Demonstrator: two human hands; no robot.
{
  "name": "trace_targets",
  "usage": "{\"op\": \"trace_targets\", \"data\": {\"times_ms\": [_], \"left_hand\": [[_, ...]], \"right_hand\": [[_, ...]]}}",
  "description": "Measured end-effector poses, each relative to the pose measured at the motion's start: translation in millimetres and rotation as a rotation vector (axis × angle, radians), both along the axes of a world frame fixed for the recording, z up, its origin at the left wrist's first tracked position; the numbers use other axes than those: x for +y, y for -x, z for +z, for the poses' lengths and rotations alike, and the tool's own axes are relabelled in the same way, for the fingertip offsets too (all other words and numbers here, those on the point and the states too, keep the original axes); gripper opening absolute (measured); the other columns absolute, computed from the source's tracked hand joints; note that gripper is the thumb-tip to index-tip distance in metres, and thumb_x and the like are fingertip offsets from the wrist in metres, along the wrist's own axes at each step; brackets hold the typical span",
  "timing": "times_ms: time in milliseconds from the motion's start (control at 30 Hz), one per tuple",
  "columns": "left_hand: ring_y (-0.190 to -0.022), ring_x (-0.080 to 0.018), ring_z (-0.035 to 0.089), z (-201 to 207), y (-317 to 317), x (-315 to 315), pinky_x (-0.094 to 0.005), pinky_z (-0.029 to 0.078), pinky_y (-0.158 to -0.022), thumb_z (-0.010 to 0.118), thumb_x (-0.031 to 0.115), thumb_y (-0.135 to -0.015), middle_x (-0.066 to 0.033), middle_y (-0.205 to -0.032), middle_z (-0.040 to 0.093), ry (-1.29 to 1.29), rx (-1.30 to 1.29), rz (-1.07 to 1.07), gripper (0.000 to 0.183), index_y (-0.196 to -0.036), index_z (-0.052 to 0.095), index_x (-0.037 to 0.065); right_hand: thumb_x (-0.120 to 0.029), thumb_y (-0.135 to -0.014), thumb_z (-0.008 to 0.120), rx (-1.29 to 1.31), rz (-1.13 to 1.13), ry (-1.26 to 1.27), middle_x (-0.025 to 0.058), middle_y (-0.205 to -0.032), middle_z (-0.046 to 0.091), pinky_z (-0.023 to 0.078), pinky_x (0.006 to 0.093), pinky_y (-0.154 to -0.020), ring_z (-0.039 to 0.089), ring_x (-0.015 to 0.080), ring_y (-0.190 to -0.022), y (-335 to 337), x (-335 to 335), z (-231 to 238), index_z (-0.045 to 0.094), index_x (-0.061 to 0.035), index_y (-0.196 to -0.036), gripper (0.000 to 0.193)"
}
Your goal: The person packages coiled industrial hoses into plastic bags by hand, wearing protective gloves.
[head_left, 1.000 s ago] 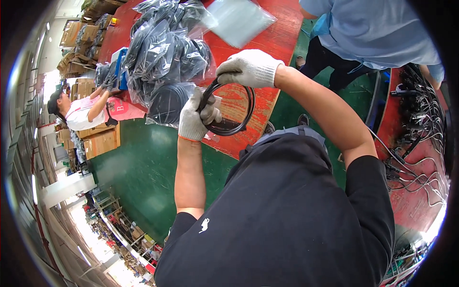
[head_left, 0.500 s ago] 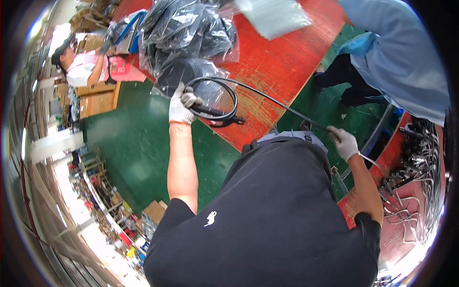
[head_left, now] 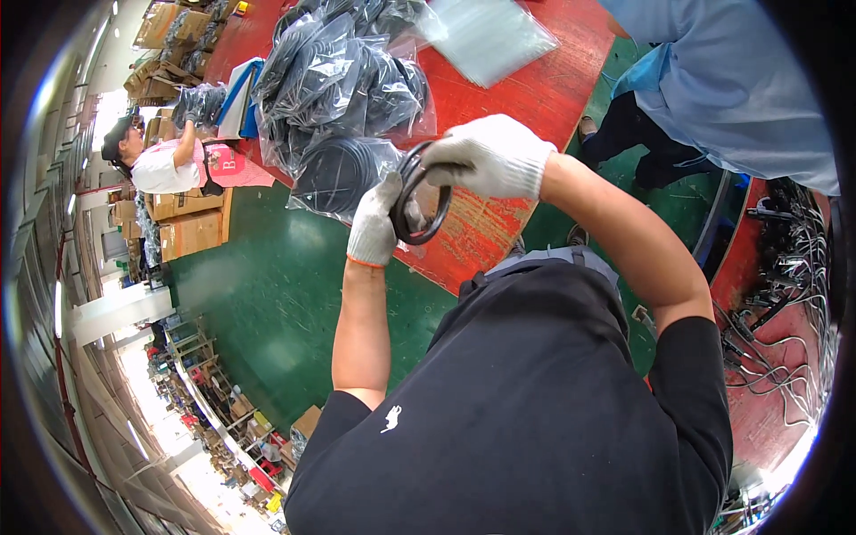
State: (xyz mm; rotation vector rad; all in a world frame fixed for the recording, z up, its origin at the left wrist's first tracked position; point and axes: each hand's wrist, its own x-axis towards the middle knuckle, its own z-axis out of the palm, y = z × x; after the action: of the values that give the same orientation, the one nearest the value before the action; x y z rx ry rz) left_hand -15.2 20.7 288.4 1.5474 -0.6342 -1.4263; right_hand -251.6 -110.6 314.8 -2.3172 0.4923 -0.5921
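Observation:
A black cable [head_left: 419, 237] is wound in a small coil above the near corner of the red table. My left hand [head_left: 375, 223], in a white knit glove, is closed round the coil's left side. From the right, my gloved right hand [head_left: 489, 159] has its fingers closed on the top of the same coil. Its fingertips partly cover the cable. Just behind the left hand, a clear bag with a coiled black cable [head_left: 334, 174] lies on the table edge.
Bagged cables [head_left: 334, 76] are heaped on the red table [head_left: 562, 94], beside a stack of clear plastic bags [head_left: 490, 40]. A person in light blue [head_left: 740, 89] stands at right, another in a pink apron [head_left: 234, 168] at far left. Loose cables [head_left: 785, 303] cover the right-hand table.
My right hand has come from the far right up to the coil beside my left hand. The cable length once stretched between the hands is now gathered into the coil.

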Motion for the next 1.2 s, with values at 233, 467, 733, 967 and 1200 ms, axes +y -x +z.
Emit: {"op": "trace_targets", "data": {"times_ms": [233,467,733,967,1200], "left_hand": [[-0.039,-0.0085,0.03,19,16,23,-0.0327,0.037,-0.052,0.063,0.052,-0.107,0.0092,-0.05,0.033,0.002,0.519,-0.017,0.048,-0.09,0.067,0.007],[-0.038,-0.0053,0.027,-14,-65,42,-0.0308,0.041,-0.058,0.06,0.049,-0.108,0.0132,-0.048,0.029,0.027,1.135,0.399,0.046,-0.08,0.059,0.012],[-0.04,-0.011,0.031,-37,-74,-8,-0.041,0.052,-0.064,0.069,0.046,-0.104,0.0098,-0.052,0.031,0.061,0.514,0.86,0.046,-0.075,0.051,0.016],[-0.05,-0.0168,0.047,-37,3,-46,-0.0398,0.051,-0.059,0.061,0.063,-0.104,0.0026,-0.06,0.047,0.101,0.223,0.499,0.053,-0.082,0.053,0.015],[-0.053,-0.0132,0.051,-9,47,-7,-0.0314,0.05,-0.062,0.036,0.083,-0.102,0.0006,-0.063,0.054,0.029,0.226,0.044,0.085,-0.105,0.067,0.004]], "right_hand": [[-0.039,-0.105,0.064,-0.01,0.104,-0.103,0.0177,-0.108,0.076,0.058,0.0462,-0.085,0.073,0.0385,-0.098,-28,-28,-68,0.074,-0.0158,-0.127,0.034],[-0.035,-0.11,0.057,0.36,-0.203,-0.431,0.0231,-0.121,0.074,0.057,0.0427,-0.094,0.073,0.0398,-0.109,137,19,-194,0.067,-0.0095,-0.14,0.041],[-0.032,-0.1,0.07,0.585,-0.174,-0.215,0.0094,-0.087,0.07,0.058,0.0452,-0.07,0.071,0.0353,-0.077,193,120,-89,0.072,-0.0213,-0.133,0.034],[-0.031,-0.098,0.07,0.229,-0.015,0.061,0.0092,-0.078,0.067,0.054,0.0451,-0.058,0.068,0.0342,-0.066,76,79,14,0.073,-0.0171,-0.111,0.019],[-0.038,-0.1,0.066,0.236,0.033,0.215,0.0114,-0.089,0.072,0.057,0.049,-0.071,0.073,0.0366,-0.083,-3,0,22,0.073,-0.016,-0.102,0.023]]}}
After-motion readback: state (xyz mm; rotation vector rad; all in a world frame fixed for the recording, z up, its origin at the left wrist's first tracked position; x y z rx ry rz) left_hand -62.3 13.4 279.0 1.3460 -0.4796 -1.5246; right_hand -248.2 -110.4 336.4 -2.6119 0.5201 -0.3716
